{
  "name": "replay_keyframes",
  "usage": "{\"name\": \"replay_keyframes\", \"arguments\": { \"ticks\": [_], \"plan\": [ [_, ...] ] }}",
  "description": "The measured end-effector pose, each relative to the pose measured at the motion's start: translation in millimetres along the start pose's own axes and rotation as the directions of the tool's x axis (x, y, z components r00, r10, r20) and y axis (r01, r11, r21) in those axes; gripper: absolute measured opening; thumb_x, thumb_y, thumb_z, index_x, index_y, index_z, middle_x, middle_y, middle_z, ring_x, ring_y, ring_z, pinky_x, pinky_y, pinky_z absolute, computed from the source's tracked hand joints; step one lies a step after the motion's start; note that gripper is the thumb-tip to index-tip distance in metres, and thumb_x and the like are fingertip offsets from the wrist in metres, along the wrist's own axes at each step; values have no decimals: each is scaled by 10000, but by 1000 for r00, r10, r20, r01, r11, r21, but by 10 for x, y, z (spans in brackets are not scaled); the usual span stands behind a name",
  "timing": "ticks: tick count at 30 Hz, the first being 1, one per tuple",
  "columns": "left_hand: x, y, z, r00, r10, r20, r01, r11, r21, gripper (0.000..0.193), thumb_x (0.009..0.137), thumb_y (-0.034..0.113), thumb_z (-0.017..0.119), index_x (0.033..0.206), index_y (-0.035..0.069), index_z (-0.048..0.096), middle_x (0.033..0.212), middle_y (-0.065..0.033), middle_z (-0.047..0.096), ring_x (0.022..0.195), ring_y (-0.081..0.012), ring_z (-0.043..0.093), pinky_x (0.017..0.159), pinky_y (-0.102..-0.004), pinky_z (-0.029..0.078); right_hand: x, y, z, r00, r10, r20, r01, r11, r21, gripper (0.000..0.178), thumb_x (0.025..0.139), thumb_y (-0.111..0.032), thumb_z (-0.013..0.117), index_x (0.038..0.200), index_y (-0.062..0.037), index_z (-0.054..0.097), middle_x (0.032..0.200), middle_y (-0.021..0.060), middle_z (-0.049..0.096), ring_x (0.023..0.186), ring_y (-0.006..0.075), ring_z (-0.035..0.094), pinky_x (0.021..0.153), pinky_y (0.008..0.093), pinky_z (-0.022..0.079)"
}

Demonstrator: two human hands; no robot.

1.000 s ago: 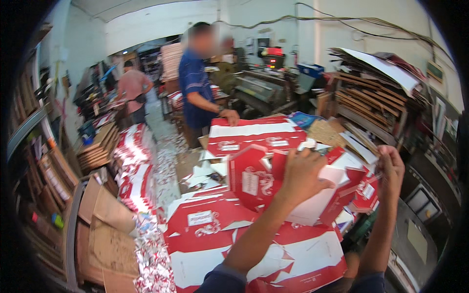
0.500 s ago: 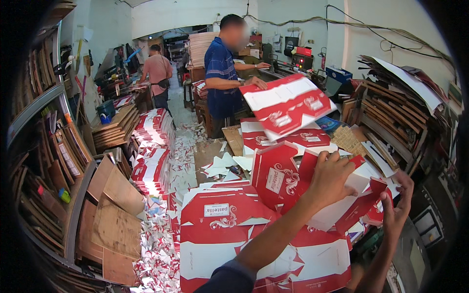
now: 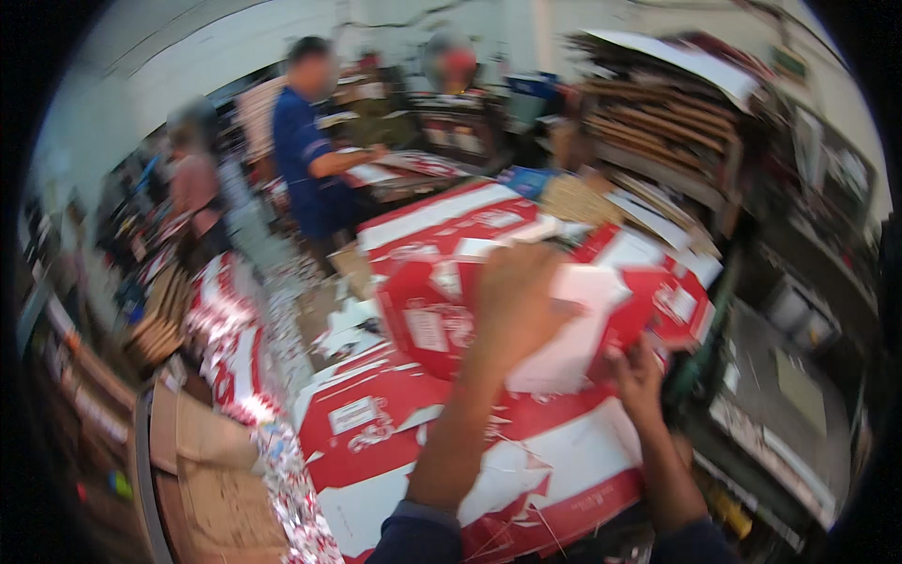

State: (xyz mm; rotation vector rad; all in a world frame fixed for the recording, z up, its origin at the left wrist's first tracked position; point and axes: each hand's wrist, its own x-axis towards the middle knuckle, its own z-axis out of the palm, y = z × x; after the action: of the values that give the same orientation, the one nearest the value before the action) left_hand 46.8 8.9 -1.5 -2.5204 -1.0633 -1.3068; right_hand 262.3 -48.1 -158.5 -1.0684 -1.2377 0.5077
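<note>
We're holding the card [image 3: 554, 352] in our left hand [image 3: 519, 293]; right hand [image 3: 641, 381] is blurring, can't tell its grip. We should be supporting the card evenly, avoiding creases.

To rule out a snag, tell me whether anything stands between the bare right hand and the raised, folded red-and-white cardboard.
Nothing visible does: the bare right hand is right at the right-hand side of the raised, folded red-and-white cardboard, though blur hides whether they touch.
</note>
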Motion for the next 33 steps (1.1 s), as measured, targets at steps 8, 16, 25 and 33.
{"name": "replay_keyframes", "arguments": {
  "ticks": [8,16,25,33],
  "plan": [
    [-287,-767,-945,925,-353,-141,352,935,-36,1094,609,273,943,1504,56,352,1464,-218,433,1364,-347,395,1135,-450,327,-85,-198,105,996,34,86,-65,916,395,352,998,-69,599,1314,-15,453,1197,71,601,1097,115,556,974,299,447],
    [-885,-1832,-342,887,-448,111,404,636,-658,945,731,169,878,1497,53,337,1377,-124,548,1241,-219,538,1084,-363,406,-125,-141,75,986,94,137,-144,895,422,432,985,-116,629,1327,-17,383,1202,103,586,1143,143,554,976,321,462],
    [-1093,-1901,-373,753,-636,170,447,305,-841,473,866,51,756,1295,6,560,1244,-106,660,1119,-201,631,1019,-357,471,-262,219,-153,969,182,164,-213,958,192,481,984,-236,659,1361,8,487,1111,94,656,943,130,610,836,275,490],
    [-1109,-1953,-372,774,-605,188,447,311,-839,470,915,45,693,1351,-11,526,1317,-121,619,1176,-213,598,1060,-369,433,-117,48,-316,995,102,9,-101,989,-107,217,946,-183,707,1070,-9,746,924,72,721,859,117,648,779,258,495]
  ]
}}
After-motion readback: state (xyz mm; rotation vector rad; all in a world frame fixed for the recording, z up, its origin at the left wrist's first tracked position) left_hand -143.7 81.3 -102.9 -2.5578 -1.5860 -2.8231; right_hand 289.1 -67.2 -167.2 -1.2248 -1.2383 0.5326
